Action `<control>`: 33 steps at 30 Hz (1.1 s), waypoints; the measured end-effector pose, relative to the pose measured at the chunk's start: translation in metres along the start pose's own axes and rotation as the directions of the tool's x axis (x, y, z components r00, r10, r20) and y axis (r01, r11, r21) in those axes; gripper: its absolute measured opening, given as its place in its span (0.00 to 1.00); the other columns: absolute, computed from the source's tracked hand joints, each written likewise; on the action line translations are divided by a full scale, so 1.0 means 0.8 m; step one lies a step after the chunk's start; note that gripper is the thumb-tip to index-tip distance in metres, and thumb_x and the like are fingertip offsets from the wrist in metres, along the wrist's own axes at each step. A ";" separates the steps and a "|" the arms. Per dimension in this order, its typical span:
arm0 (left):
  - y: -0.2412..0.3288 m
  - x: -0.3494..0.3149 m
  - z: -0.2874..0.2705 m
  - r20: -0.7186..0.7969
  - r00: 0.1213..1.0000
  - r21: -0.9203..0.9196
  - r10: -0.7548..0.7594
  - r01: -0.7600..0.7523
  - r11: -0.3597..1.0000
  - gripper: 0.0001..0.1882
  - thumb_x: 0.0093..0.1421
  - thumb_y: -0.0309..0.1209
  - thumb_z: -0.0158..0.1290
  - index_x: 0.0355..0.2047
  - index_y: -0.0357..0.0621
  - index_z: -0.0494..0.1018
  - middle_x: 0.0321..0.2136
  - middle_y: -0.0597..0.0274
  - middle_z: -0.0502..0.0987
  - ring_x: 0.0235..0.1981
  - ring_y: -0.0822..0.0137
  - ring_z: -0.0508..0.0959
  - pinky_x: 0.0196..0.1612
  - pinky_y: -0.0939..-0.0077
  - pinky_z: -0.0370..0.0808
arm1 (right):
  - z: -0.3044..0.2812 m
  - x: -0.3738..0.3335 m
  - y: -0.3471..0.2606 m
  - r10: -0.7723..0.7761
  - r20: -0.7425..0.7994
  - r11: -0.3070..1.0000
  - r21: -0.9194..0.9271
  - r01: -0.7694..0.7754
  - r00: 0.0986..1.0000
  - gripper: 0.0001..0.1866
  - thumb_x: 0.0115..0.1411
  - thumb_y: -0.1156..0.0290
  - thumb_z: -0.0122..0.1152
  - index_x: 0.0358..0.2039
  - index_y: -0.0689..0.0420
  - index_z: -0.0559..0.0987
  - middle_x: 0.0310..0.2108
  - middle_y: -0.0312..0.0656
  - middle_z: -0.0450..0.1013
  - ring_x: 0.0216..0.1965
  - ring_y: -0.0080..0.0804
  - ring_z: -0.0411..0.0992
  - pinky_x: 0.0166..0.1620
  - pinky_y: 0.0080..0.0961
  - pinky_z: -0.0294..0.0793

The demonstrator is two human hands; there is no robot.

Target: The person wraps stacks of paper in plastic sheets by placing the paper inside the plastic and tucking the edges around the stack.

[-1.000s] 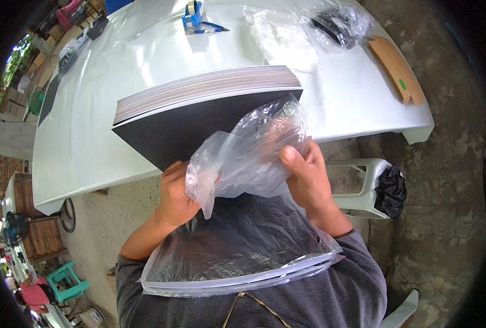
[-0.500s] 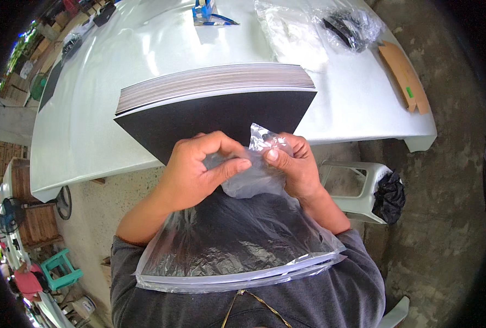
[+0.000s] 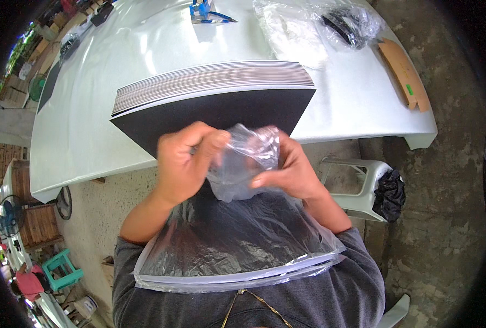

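Observation:
My left hand [image 3: 184, 161] pinches crumpled clear plastic [image 3: 237, 164] between thumb and fingers. On its other side, my right hand [image 3: 291, 167] has its thumb stretched away, while its fingers are blurred and partly hidden behind the film. Against my chest and lap lies a clear plastic bag [image 3: 243, 240] with something flat and black under the film and a pale strip along its near edge. Whether the crumpled plastic belongs to this bag, I cannot tell. Just beyond my hands, a thick stack of black sheets [image 3: 215, 112] with pale layered edges rests at the table's near edge.
The white table [image 3: 90, 109] carries a blue item [image 3: 202, 12], clear plastic packages [image 3: 295, 38] and a brown cardboard piece [image 3: 401, 76]. A white stool [image 3: 357, 188] with a black bag [image 3: 389, 197] stands at right. A green stool [image 3: 62, 270] and a person [image 3: 30, 281] are at left.
The crumpled plastic has spread wider between my hands. My left hand has shifted slightly left, and my right thumb has swung down off the plastic's upper edge.

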State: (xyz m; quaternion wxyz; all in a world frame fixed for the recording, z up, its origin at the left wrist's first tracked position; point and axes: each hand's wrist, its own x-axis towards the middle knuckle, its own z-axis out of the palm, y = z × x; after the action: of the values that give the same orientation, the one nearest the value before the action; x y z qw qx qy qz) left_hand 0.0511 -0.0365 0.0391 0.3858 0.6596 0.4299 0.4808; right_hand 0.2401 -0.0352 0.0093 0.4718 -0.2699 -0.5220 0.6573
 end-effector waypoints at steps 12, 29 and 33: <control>0.037 -0.026 -0.028 0.885 0.441 -0.112 0.152 -0.115 0.987 0.20 0.48 0.40 0.56 0.36 0.38 0.70 0.35 0.56 0.73 0.37 0.64 0.73 0.38 0.75 0.69 | -0.063 -0.007 -0.032 -0.849 -0.050 0.333 -0.824 0.459 0.526 0.08 0.37 0.78 0.62 0.22 0.56 0.79 0.29 0.40 0.68 0.29 0.27 0.66 0.32 0.21 0.66; -0.009 0.009 -0.002 0.066 0.987 -0.276 0.149 -0.126 0.953 0.06 0.53 0.27 0.53 0.28 0.36 0.69 0.22 0.67 0.70 0.24 0.82 0.67 0.27 0.88 0.63 | -0.062 -0.022 -0.051 -0.005 -0.009 0.955 -0.296 0.002 1.000 0.23 0.49 0.80 0.47 0.49 0.62 0.63 0.50 0.49 0.60 0.47 0.38 0.66 0.42 0.24 0.67; -0.009 0.006 0.002 -0.028 0.953 -0.054 0.300 -0.301 0.952 0.08 0.51 0.27 0.54 0.28 0.35 0.69 0.20 0.64 0.71 0.21 0.80 0.66 0.24 0.87 0.62 | -0.058 -0.003 -0.036 0.015 -0.009 1.000 -0.008 -0.015 1.000 0.34 0.49 0.60 0.59 0.51 0.65 0.59 0.47 0.48 0.63 0.46 0.37 0.65 0.44 0.25 0.65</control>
State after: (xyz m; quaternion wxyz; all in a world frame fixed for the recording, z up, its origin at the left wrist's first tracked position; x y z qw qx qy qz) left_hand 0.0516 -0.0298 0.0332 0.3229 0.7013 0.3140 0.5526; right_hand 0.2902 -0.0173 0.0220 0.4681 -0.2785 -0.5207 0.6574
